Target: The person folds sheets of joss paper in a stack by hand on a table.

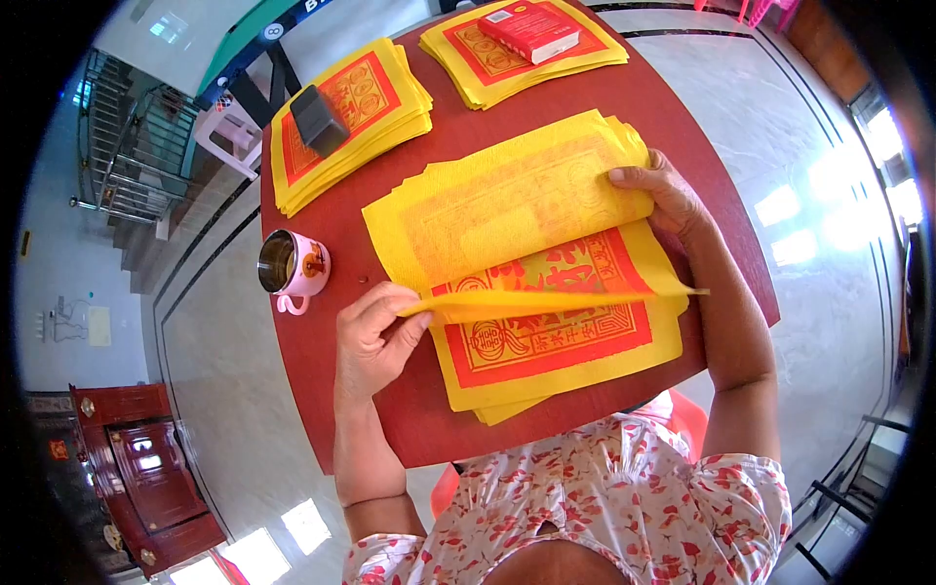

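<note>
My left hand (382, 336) pinches the left edge of a lifted yellow sheet (546, 306), which stretches rightward over the pile. My right hand (665, 195) grips the right end of a folded-over bundle of yellow sheets (497, 195), thumb on top. Beneath them lies a stack of yellow paper with red and gold print (556, 353), its front part showing. The lifted sheet hides a strip of the print.
A pink mug (310, 268) stands at the table's left edge. Farther back on the red table (409, 434) are two more paper stacks, one under a dark block (319, 121), the other under a red book (531, 31). A white stool (229, 136) stands beyond.
</note>
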The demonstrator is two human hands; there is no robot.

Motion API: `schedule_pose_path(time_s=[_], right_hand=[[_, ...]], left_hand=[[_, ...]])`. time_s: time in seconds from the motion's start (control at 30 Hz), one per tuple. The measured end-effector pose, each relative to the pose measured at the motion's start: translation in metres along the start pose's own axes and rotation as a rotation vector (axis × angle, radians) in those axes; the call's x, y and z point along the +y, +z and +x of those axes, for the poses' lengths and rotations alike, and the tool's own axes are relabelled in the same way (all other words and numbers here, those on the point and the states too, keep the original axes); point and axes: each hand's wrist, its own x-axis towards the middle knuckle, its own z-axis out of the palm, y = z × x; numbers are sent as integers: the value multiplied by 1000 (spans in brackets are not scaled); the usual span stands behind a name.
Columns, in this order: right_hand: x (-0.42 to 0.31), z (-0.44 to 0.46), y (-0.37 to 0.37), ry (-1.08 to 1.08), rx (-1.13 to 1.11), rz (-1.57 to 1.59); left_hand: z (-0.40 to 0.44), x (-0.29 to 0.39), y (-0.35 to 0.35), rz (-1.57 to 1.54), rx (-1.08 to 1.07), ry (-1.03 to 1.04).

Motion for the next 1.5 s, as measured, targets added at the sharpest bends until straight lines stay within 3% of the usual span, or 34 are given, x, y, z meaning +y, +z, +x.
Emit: schedule_pose_path(time_s=[0.13, 0.27, 0.33, 0.5, 0.6, 0.67, 0.73, 0.8, 0.87, 0.93, 0.97, 1.0, 1.07, 1.1, 1.17, 1.5], right_hand=[[0, -3, 6, 22, -23, 112], [14, 9, -24, 2, 3, -162], [19, 13, -27, -111, -61, -17], [11, 5, -13, -52, 25, 70], [11, 4, -15, -100, -92, 122], [3, 0, -7, -67, -93, -143], [-1, -1, -1, -41, -77, -107], [-2, -2, -1, -15, -59, -70], [-1, -1, -2, 9, -28, -81], [-2, -2, 1, 7, -20, -71], [-3, -2, 2, 4, -14, -61], [-3, -2, 3, 6, -14, -62], [-2, -2, 3, 1, -10, -34], [-2, -2, 4, 5, -10, -35], [-2, -3, 5, 2, -17, 1], [0, 0, 0, 2, -7, -31]], left_hand=[[1, -2, 1, -44, 150, -81], [0, -7, 9, -129, 334, -237], [1, -9, 11, -94, 357, -273], [-3, -19, 17, -129, 414, -408], [-4, -23, 18, -149, 417, -437], [-1, -19, 20, -174, 454, -448], [1, -15, 22, -200, 491, -460], [2, -12, 23, -193, 644, -321], [-5, -8, 18, -234, 604, -250], [-7, 4, 14, -98, 266, -139], [1, 9, 12, -1, 69, 69], [-1, 14, 15, -76, -113, -3], [-4, 13, 23, -95, -376, 46], [-4, 14, 26, -97, -376, 43], [-1, 18, 32, -24, -645, 144], [-3, 22, 34, 83, -758, 75]])
